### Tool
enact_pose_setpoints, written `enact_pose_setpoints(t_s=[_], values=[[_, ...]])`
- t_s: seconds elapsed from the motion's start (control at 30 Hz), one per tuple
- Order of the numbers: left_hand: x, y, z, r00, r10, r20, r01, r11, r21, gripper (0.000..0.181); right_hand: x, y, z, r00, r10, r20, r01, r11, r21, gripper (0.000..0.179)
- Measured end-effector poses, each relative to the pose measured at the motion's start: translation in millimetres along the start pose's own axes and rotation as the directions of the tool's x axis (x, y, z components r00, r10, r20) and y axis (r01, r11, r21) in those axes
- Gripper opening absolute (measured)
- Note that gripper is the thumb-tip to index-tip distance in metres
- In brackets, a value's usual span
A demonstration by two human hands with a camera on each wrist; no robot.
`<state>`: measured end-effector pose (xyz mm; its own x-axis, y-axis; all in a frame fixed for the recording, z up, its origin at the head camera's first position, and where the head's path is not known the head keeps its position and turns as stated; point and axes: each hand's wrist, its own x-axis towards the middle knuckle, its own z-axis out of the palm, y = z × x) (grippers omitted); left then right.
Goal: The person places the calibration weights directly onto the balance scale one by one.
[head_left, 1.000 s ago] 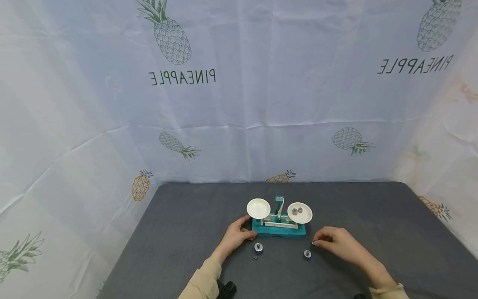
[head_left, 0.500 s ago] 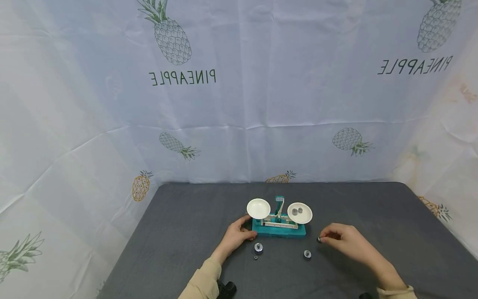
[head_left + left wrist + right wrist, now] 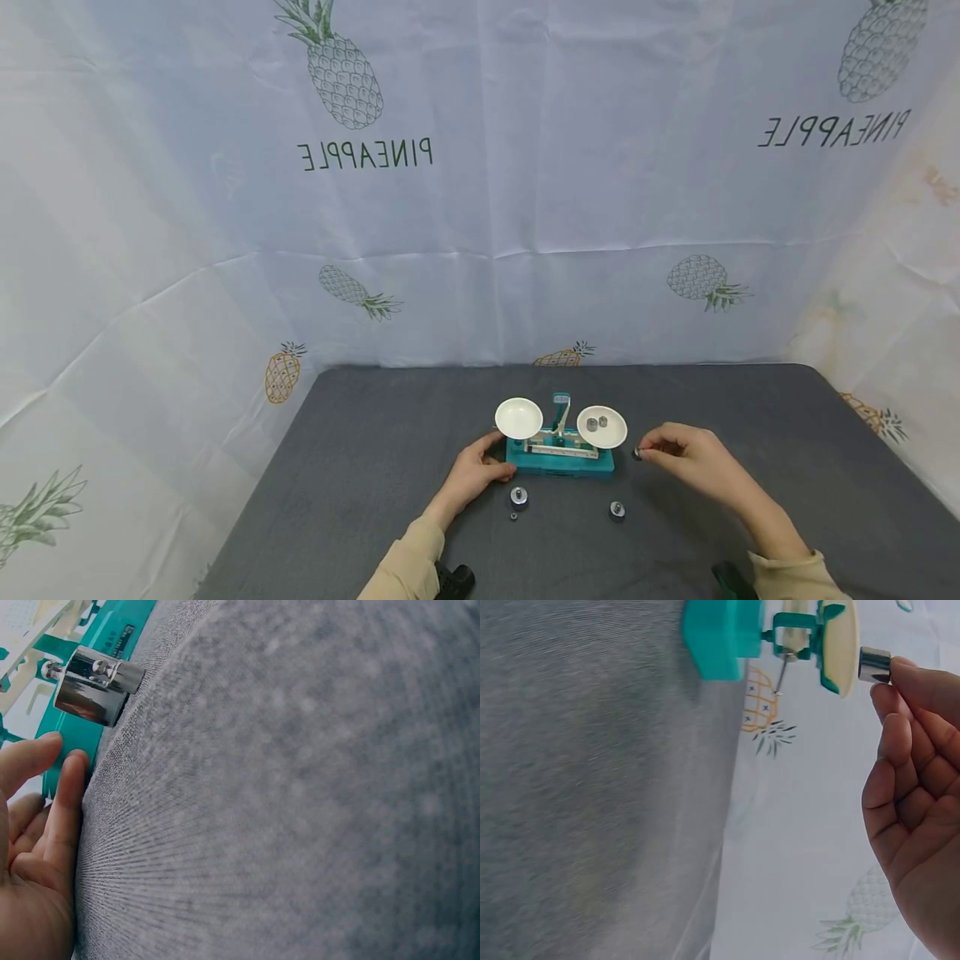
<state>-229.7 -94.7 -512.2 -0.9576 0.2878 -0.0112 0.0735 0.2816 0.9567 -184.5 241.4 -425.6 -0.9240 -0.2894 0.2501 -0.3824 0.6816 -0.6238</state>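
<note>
A small two-pan balance scale with a teal base (image 3: 558,467) stands on the dark table. My left hand (image 3: 471,479) holds the left end of the base, its thumb at the front corner; some of its fingers are hidden. The left pan (image 3: 519,418) is empty, while two small metal weights (image 3: 597,423) sit in the right pan (image 3: 617,433). Beside that pan, my right hand (image 3: 693,458) pinches a shiny cylindrical weight (image 3: 874,665) between thumb and fingertips. In the right wrist view the weight is close to the pan's outer face (image 3: 844,649).
In front of the scale stand a large metal weight (image 3: 519,498) with a tiny one (image 3: 513,517) before it, and another weight (image 3: 617,511) to the right. A white pineapple-print cloth (image 3: 495,308) hangs behind the table.
My right hand has moved up, slightly away from the front-right weight to beside the right pan, still pinching its weight. The left hand and the scale stay where they were.
</note>
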Motion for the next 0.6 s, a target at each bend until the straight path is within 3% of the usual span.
enact_pose_setpoints(t_s=[0.13,0.33,0.5,0.6], values=[[-1.4,0.2,-0.7,0.999,0.032,0.004,-0.032,0.999,0.001,0.067,7.1,-4.5,-2.3,1.0,-0.005,-0.027,0.005,1.0,-0.006,0.003],[1.4,-2.8,1.4,0.999,-0.036,-0.008,0.036,0.999,0.0,0.066,19.4,-7.4,-2.3,0.999,0.042,-0.026,-0.042,0.999,-0.02,0.007],[1.4,-4.0,0.8,1.0,0.009,-0.001,-0.009,1.0,0.006,0.064,30.1,-7.8,1.7,0.997,0.077,-0.008,-0.078,0.996,-0.031,0.009],[1.6,-2.6,1.2,1.0,-0.016,-0.005,0.016,1.0,0.008,0.065,35.4,-7.2,4.3,0.996,0.086,0.003,-0.086,0.996,-0.036,0.009]])
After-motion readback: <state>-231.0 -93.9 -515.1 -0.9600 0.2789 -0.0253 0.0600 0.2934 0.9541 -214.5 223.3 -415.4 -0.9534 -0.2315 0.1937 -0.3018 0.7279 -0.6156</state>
